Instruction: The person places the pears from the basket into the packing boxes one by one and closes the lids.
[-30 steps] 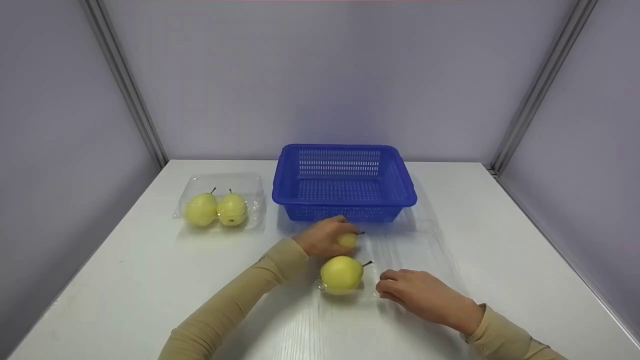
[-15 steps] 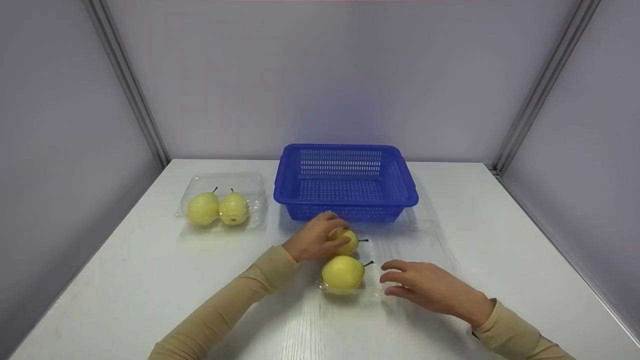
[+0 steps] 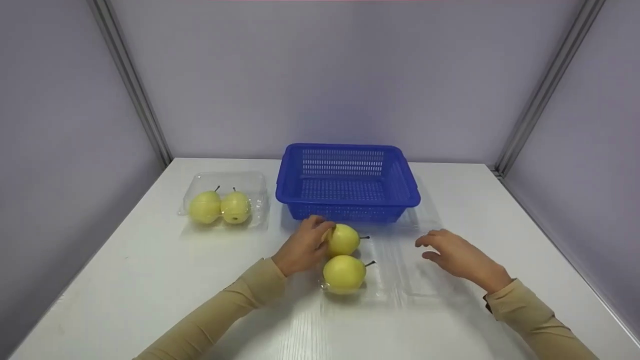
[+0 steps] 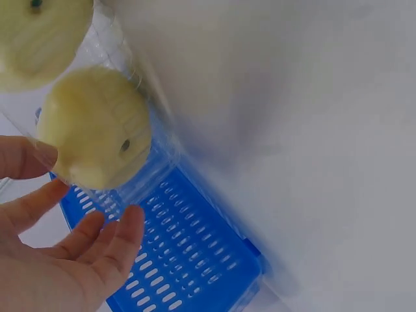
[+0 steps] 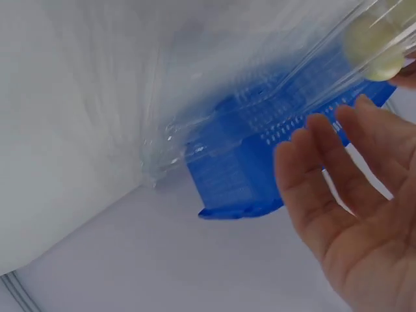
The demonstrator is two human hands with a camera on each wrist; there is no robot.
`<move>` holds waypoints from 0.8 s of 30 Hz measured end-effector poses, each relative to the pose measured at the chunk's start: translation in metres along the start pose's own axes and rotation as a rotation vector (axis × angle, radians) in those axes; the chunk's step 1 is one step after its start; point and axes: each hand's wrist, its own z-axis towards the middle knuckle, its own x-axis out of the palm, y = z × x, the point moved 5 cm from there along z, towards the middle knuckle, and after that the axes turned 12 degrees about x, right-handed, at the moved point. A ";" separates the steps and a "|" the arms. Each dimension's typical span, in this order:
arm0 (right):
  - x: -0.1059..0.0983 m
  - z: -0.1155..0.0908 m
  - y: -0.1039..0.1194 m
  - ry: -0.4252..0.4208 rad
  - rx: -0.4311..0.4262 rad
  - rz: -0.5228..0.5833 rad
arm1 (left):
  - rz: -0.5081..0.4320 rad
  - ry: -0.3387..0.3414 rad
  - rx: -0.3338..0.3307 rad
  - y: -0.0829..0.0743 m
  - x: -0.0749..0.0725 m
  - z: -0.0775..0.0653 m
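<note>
Two yellow pears with dark stems lie one behind the other in an open clear plastic clamshell box (image 3: 377, 290), in the middle of the table. My left hand (image 3: 302, 245) is at the left side of the back pear (image 3: 344, 240), its fingers loosely bent and fingertips right at the fruit. In the left wrist view those fingers (image 4: 123, 244) are spread beside the box wall. The front pear (image 3: 344, 273) sits just below it. My right hand (image 3: 457, 257) hovers over the box's flat-lying lid (image 3: 412, 282), fingers relaxed and nothing in them, as the right wrist view also shows.
A blue plastic basket (image 3: 350, 204) with slotted walls stands directly behind the open box. At the left lies another clear box (image 3: 227, 179), closed, with two yellow pears (image 3: 205, 207) in it. Grey panels (image 3: 340, 75) enclose the white table (image 3: 150, 290).
My left hand has let go of the back pear and drawn back to the left. My right hand has moved right and away, from the box's edge to above the lid.
</note>
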 end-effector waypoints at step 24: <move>-0.004 -0.009 -0.085 0.279 0.613 0.461 | -0.723 -0.023 -0.496 0.011 0.010 -0.021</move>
